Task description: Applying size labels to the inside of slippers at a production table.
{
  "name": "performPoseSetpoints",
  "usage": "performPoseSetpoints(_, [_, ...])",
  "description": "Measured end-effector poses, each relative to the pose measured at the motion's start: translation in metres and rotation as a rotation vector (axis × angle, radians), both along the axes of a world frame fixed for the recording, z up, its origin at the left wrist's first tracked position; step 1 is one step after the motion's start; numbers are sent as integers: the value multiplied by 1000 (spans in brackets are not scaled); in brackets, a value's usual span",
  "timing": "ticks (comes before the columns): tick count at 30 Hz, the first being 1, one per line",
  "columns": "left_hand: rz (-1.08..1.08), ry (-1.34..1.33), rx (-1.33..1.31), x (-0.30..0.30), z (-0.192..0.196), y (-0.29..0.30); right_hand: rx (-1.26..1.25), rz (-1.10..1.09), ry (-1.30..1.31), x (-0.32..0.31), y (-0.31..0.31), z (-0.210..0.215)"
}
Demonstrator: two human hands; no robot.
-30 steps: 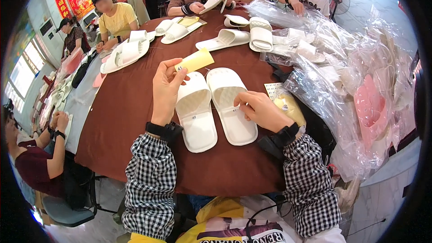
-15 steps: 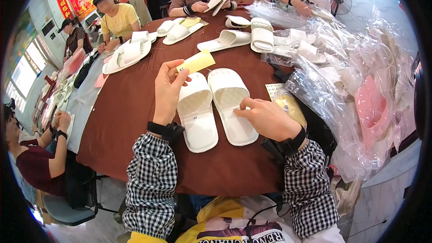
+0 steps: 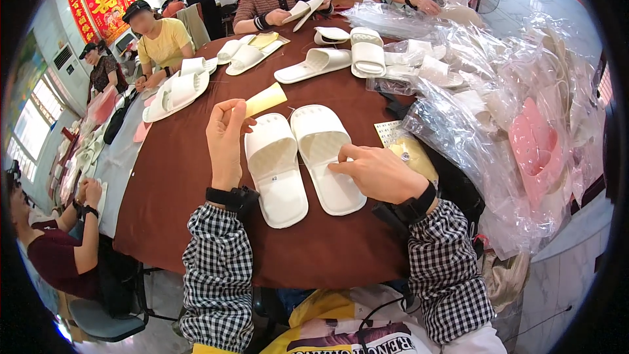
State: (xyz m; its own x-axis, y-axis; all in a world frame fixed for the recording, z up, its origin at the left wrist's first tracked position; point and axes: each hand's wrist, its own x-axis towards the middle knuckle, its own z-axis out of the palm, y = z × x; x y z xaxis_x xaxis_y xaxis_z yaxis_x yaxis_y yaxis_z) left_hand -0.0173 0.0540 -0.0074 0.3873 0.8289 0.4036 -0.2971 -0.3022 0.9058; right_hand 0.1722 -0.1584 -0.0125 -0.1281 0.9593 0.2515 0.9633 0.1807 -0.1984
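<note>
My left hand is up above the table, and its fingers are pinching one end of a small yellow card. The card sticks out from my fingertips toward the far side of the table. My right hand lies flat on the right slipper, and one finger pushes down on the inside of it, about in the middle. It is not pinching anything. The left slipper lies just beside the right one, and their long sides almost touch. Both slippers are white and lie close to the near edge of the brown table, right in front of me, toes pointing away. The card is in the air just past the toe of the left slipper. I wear black bands on both wrists and checked sleeves. By the right edge of the table sits a big heap of clear plastic bags, with something pink inside one. Near my right hand, at the foot of that heap, lies a small sheet with dots. More white slippers lie toward the far edge. Other people sit round the far and left edges, and one person at the far edge holds a slipper in both hands.
</note>
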Motion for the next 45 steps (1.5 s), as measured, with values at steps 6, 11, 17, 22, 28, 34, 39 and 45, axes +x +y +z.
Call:
performPoseSetpoints(6, [42, -21, 39, 0, 1, -3, -89, -37, 4, 3, -1, 2])
performPoseSetpoints(11, [-7, -56, -1, -3, 2, -2, -4, 3, 30, 1, 1, -4])
performPoseSetpoints(17, [9, -84, 74, -6, -3, 6, -86, -39, 38, 0, 0, -1])
performPoseSetpoints(22, [27, -110, 25, -6, -4, 5, -108, -45, 46, -3, 0, 5])
performPoseSetpoints(28, [64, -76, 73, -2, 3, -3, -111, -58, 80, -2, 2, 2])
performPoseSetpoints(34, [-151, 122, 321, 2, 10, -26, 195, -147, 233, -5, 15, 6])
performPoseSetpoints(39, [-335, 306, 704, 17, 3, -59, 498, -14, 420, -12, 19, 8])
performPoseSetpoints(45, [-357, 328, 905, 26, -3, -87, 338, -30, 574, -7, 21, 1])
